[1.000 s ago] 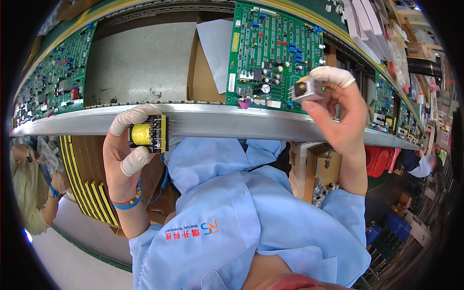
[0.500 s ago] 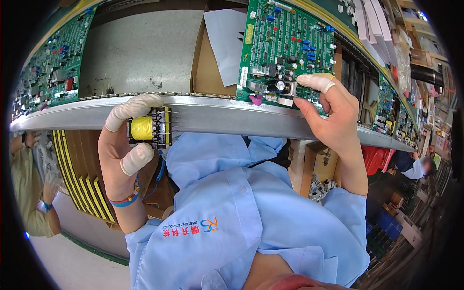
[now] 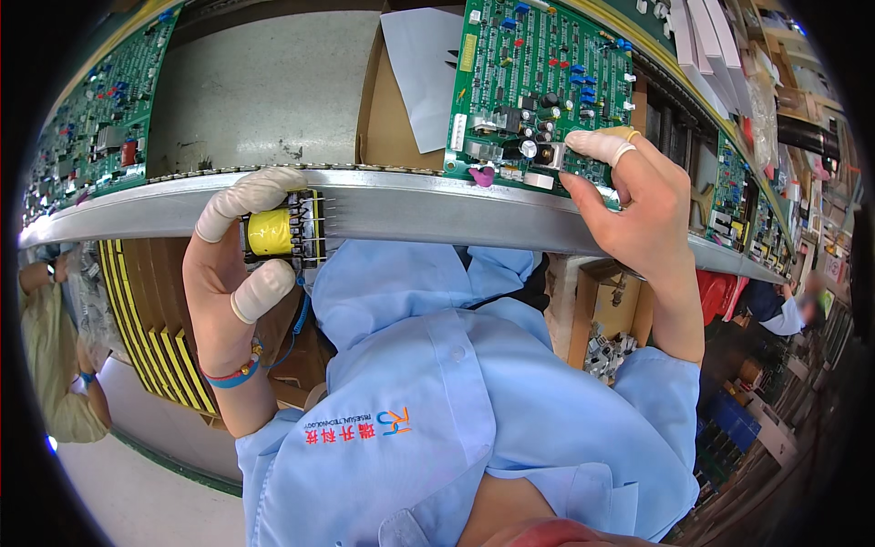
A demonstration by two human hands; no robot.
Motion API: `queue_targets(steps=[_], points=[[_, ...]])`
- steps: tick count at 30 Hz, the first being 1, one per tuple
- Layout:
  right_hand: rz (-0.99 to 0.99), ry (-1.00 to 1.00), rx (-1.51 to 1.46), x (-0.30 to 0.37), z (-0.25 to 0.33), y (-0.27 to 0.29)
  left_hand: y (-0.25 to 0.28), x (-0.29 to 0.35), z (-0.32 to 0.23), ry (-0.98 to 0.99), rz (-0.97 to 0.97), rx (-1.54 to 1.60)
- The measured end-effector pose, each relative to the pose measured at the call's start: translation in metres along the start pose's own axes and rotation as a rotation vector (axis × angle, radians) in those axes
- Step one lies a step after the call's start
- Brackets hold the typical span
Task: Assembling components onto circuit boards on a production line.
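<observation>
My left hand (image 3: pixel 217 273), with white finger cots on its thumb and forefinger, grips a transformer (image 3: pixel 271 233) wound in yellow tape. The transformer lies on its side in front of the metal rail, its row of metal pins facing right. At the near right corner of a green circuit board (image 3: pixel 529 82), my right hand (image 3: pixel 645 205) hovers beside a small pale block-shaped component (image 3: pixel 550 157). Its thumb and cot-covered forefinger are apart, and nothing shows held between them. Capacitors (image 3: pixel 529 149) and a pink piece (image 3: pixel 482 176) sit along the board's near edge.
A metal rail (image 3: pixel 392 208) runs across in front of me. More circuit boards stand at the far left (image 3: pixel 105 118) and right (image 3: pixel 725 196). A cardboard box of small parts (image 3: pixel 609 351) is below the rail. Another person's arm (image 3: pixel 68 365) is at left.
My right hand has drawn slightly to the right, its fingertips leaving the pale component. My left hand keeps the transformer in nearly the same place. The other person's hand at left has dropped.
</observation>
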State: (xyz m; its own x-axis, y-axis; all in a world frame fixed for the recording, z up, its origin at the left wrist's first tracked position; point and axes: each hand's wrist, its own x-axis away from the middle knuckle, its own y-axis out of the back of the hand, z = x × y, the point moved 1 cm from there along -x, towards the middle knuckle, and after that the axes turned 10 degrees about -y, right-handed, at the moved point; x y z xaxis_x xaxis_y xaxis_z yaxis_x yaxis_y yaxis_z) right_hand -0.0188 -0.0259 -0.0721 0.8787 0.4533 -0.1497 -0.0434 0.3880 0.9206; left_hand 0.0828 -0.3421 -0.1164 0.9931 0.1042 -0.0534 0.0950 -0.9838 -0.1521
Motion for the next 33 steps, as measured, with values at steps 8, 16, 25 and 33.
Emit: queue_targets(steps=[8,16,25,33], points=[[0.018,0.004,0.016,0.0000,-0.0014,0.0020,0.0011,-0.0016,-0.0025,-0.012,0.019,-0.022],[0.042,0.058,0.079,-0.0027,0.0026,0.0028,-0.0006,-0.0005,-0.0010,0.004,0.018,-0.033],[-0.011,0.230,0.143,-0.0031,0.0026,0.0031,-0.0046,-0.0007,-0.0037,0.006,-0.002,-0.001],[0.062,0.077,0.119,-0.0051,0.0044,0.0049,-0.0033,-0.0063,-0.0022,-0.015,0.045,-0.066]])
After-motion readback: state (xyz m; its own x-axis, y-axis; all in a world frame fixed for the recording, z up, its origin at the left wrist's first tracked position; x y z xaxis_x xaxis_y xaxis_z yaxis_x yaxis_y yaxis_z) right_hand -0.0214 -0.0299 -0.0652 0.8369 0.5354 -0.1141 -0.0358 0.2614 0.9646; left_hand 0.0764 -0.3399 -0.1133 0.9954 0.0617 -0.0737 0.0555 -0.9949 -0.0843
